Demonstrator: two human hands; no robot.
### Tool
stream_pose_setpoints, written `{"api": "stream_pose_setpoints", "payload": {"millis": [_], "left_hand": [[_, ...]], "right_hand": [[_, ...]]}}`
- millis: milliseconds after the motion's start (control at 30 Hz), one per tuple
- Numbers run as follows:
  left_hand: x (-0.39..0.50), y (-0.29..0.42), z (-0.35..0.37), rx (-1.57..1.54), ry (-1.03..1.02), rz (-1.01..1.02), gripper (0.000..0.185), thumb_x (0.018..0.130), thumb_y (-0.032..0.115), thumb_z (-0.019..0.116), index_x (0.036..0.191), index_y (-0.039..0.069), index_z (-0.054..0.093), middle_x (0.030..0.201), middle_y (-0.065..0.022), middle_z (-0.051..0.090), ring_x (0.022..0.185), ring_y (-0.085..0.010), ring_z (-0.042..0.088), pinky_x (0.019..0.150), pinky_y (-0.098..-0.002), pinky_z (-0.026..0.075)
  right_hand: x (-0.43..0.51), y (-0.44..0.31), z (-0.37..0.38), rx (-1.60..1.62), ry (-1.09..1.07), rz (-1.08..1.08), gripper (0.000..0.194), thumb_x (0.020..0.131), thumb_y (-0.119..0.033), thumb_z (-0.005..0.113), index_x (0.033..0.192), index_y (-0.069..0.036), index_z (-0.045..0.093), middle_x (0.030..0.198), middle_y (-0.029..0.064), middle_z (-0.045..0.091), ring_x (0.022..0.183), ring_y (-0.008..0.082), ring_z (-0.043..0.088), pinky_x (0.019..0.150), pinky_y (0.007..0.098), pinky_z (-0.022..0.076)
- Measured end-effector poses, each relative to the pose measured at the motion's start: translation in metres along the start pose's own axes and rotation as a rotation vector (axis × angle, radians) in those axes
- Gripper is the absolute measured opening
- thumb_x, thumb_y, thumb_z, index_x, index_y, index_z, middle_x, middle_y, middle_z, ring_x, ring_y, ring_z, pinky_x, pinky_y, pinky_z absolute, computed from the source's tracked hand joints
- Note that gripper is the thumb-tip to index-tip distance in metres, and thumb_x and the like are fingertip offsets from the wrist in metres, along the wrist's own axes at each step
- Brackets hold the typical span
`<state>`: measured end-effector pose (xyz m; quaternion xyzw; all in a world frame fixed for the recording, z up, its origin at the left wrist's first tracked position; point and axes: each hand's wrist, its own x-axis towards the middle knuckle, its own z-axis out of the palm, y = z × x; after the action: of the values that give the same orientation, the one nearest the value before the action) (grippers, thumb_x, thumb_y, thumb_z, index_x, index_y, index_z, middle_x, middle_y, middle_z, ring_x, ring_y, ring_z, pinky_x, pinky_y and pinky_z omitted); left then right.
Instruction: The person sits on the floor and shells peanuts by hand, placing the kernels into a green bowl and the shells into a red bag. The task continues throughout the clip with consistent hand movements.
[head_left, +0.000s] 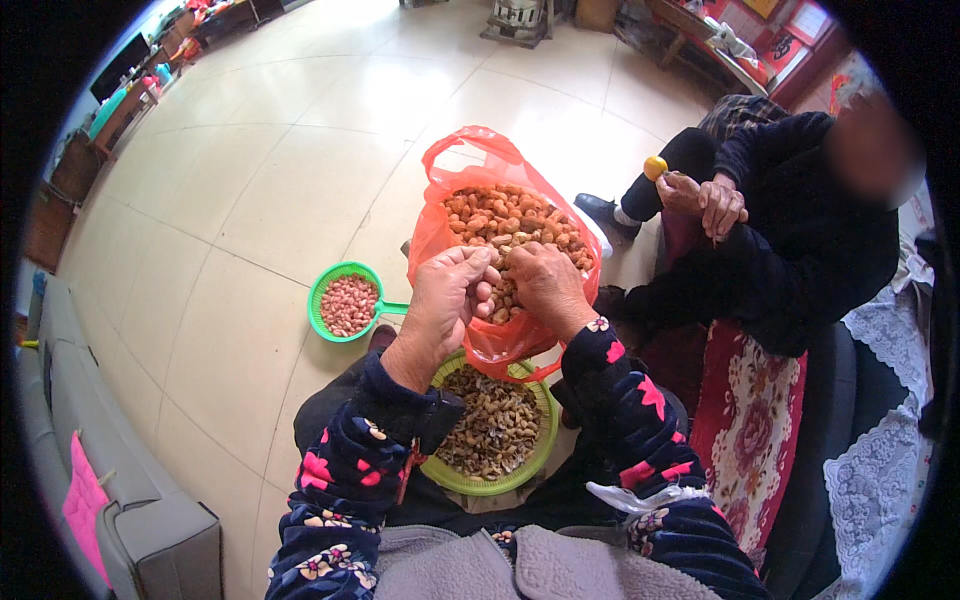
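Observation:
Both hands meet over a red plastic bag (429, 244) full of unshelled peanuts (484, 210). My left hand (452, 289) has its thumb against a bent forefinger, the other fingers curled inward; whether a peanut sits in them is hidden. Beside it, my right hand (550, 281) bends its fingers down over the peanuts, fingertips out of sight. Below the bag, a yellow-green plastic basket (480, 485) holds broken peanut shells (495, 431) between my legs. To the left, a green handled strainer (313, 309) contains shelled pinkish peanut kernels (349, 304).
A person in dark clothes (810, 247) sits close on the right, one hand (679, 193) holding a small orange-yellow fruit (655, 167). A grey sofa (169, 540) with a pink cushion (84, 502) stands at lower left. Pale tiled floor (247, 187) stretches ahead.

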<state>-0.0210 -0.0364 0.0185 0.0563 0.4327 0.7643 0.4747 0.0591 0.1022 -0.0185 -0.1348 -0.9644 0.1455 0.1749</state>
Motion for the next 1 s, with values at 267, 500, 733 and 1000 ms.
{"api": "stream_pose_setpoints", "payload": {"millis": [267, 500, 733, 1000], "left_hand": [[0.002, -0.005, 0.001, 0.214, -0.012, 0.013, 0.017, 0.087, 0.021, 0.054, 0.085, 0.004, 0.054, 0.067, -0.0006, 0.053, 0.051, -0.0048, 0.048, 0.045, -0.0174, 0.042], [0.002, -0.009, 0.010, 0.013, -0.208, -0.044, 0.017, 0.085, 0.021, 0.055, 0.082, 0.004, 0.055, 0.066, 0.0000, 0.054, 0.051, -0.0051, 0.045, 0.043, -0.0179, 0.039], [0.003, -0.017, 0.015, -0.070, -0.214, -0.039, 0.018, 0.086, 0.019, 0.054, 0.085, 0.002, 0.058, 0.067, -0.0005, 0.054, 0.055, -0.0064, 0.048, 0.046, -0.0189, 0.040], [-0.005, -0.025, 0.023, 0.128, -0.180, 0.031, 0.021, 0.089, 0.023, 0.050, 0.083, 0.004, 0.054, 0.062, 0.0016, 0.047, 0.049, -0.0050, 0.043, 0.042, -0.0176, 0.038]], "right_hand": [[-0.005, -0.003, -0.033, 0.950, -0.013, 0.096, 0.016, 0.074, 0.003, 0.062, 0.089, 0.000, 0.057, 0.086, 0.0012, 0.056, 0.081, 0.0080, 0.053, 0.069, 0.0224, 0.0440], [-0.012, -0.015, -0.052, 1.332, 0.021, 0.172, 0.023, 0.073, 0.005, 0.062, 0.094, 0.000, 0.058, 0.095, 0.0043, 0.056, 0.090, 0.0107, 0.052, 0.078, 0.0225, 0.0440], [-0.015, -0.016, -0.045, 1.266, 0.060, 0.076, 0.018, 0.078, 0.004, 0.056, 0.096, 0.001, 0.056, 0.103, 0.0080, 0.057, 0.097, 0.0142, 0.052, 0.084, 0.0252, 0.0433], [-0.021, -0.023, -0.035, 1.141, 0.124, 0.165, 0.013, 0.084, 0.004, 0.049, 0.094, 0.000, 0.055, 0.089, 0.0026, 0.056, 0.075, 0.0073, 0.053, 0.065, 0.0197, 0.0458]]}}
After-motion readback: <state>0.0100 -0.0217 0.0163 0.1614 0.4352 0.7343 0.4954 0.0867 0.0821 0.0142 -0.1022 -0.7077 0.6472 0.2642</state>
